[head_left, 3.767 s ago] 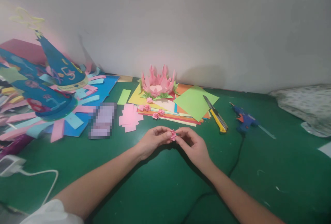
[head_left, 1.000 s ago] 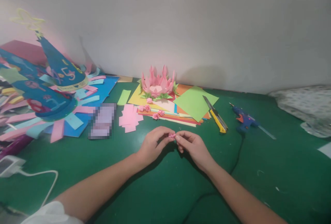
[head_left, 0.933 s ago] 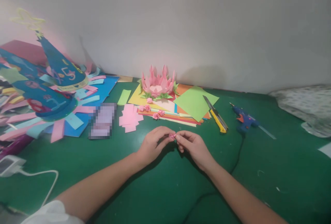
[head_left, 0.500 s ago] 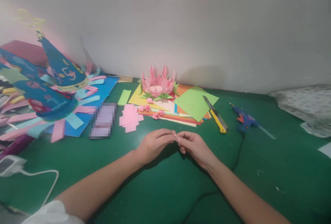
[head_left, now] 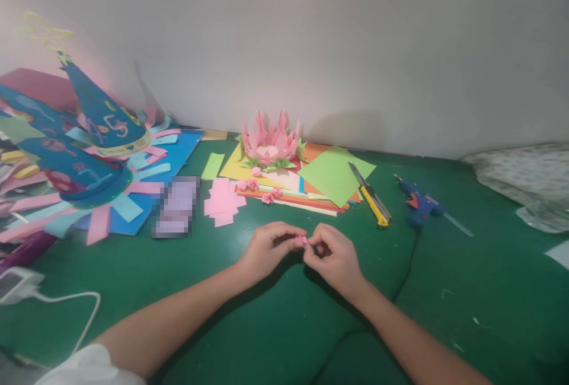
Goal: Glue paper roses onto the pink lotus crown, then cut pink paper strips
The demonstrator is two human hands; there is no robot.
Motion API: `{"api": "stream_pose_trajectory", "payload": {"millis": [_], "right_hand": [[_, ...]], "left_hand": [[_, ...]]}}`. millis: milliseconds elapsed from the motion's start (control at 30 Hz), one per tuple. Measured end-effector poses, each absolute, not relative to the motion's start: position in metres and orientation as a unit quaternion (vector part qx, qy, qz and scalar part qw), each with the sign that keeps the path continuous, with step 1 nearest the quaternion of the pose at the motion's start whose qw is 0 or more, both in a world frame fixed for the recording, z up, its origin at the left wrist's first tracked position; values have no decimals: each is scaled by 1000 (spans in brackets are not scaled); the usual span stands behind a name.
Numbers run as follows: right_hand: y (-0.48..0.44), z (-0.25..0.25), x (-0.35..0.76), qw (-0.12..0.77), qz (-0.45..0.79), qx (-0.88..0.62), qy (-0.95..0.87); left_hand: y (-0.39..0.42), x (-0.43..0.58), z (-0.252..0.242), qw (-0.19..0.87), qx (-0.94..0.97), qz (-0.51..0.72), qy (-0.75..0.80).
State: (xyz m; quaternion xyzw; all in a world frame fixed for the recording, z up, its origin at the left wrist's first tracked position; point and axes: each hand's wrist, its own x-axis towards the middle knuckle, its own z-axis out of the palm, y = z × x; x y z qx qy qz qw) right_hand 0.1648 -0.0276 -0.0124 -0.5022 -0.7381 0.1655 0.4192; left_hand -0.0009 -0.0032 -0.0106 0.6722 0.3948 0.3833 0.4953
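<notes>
Between my two hands is a small pink paper piece (head_left: pixel 303 240), folded or rolled, too small to make out its exact form. My left hand (head_left: pixel 269 254) pinches it from the left with thumb and fingertips. From the right, the thumb and fingers of my right hand (head_left: pixel 334 260) close on its other side. Just beyond them lie several small pink paper roses (head_left: pixel 268 198) by a stack of coloured paper. Left of these is a loose pile of pink paper rectangles (head_left: pixel 222 204). A pink paper lotus (head_left: pixel 271 142) with green leaves stands on the stack.
A yellow utility knife (head_left: pixel 371 198) rests with its blade over a green sheet (head_left: pixel 335 174). Further right lies a blue glue gun (head_left: pixel 422 204) with its cord trailing forward. Blue party hats (head_left: pixel 102 112), a blurred phone-like rectangle (head_left: pixel 176 207) and a white cable (head_left: pixel 84 296) are left.
My right hand has turned, its fingers now more curled around the pink paper piece. More of that piece shows between the fingertips. My left thumb has dropped slightly apart from the fingers.
</notes>
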Motion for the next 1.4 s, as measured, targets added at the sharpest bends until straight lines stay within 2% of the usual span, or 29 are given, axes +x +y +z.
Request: {"api": "stream_pose_trajectory", "payload": {"millis": [100, 233, 467, 567, 767, 967, 1067, 1400], "right_hand": [[-26, -13, 166, 398, 87, -470, -783], [-25, -15, 168, 380, 22, -424, -822], [-26, -16, 169, 375, 11, -392, -840], [-27, -15, 168, 383, 45, -415, -824], [-27, -12, 162, 405, 249, -540, -694], [-28, -12, 159, 436, 295, -548, -650], [-29, -11, 160, 429, 259, -535, -680], [-29, -11, 168, 358, 7, -411, -838]], "left_hand": [[-1, 1, -11, 596, 591, 365, 404], [1, 2, -12, 680, 505, 347, 402], [3, 1, -8, 729, 445, 318, 411], [3, 1, -7, 729, 442, 314, 418], [0, 4, -7, 717, 424, 360, 421], [-1, 5, -6, 721, 408, 377, 414], [0, 5, -5, 746, 375, 365, 413], [1, 3, -2, 749, 389, 336, 419]]}}
